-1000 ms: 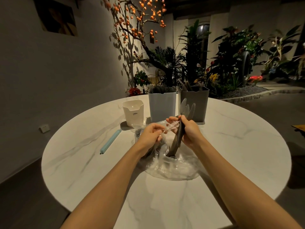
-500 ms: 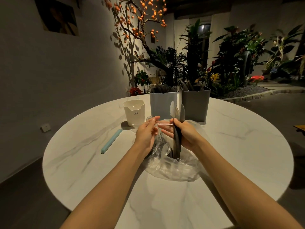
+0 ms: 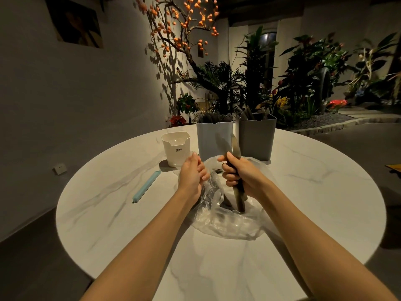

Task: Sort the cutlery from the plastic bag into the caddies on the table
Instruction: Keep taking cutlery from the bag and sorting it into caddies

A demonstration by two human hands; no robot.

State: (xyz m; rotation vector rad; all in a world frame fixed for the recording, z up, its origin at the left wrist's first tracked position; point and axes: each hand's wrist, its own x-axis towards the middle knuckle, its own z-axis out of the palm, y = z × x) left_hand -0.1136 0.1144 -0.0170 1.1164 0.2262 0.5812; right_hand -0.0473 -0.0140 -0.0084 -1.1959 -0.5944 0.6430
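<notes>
My right hand (image 3: 239, 173) grips a bundle of dark cutlery (image 3: 238, 197) upright, with the tips (image 3: 234, 146) above my fist and the handles down in the clear plastic bag (image 3: 227, 224). My left hand (image 3: 192, 173) is just left of it at the bag's mouth. Its fingers are curled around a clear plastic piece whose tip (image 3: 194, 153) barely shows above the thumb. Three caddies stand behind the bag. The small white one (image 3: 176, 148) looks empty, the light blue-grey one (image 3: 213, 140) holds dark cutlery, and so does the dark grey one (image 3: 257, 137).
A light blue bag clip (image 3: 146, 186) lies on the round marble table (image 3: 314, 192) to the left of the bag. Potted plants and a branch with orange fruit stand beyond the table's far edge. A wall runs along the left.
My left hand has drawn the clear piece away from the bundle and moved left toward the white caddy. My right hand has turned the dark bundle upright and closed tighter on it.
</notes>
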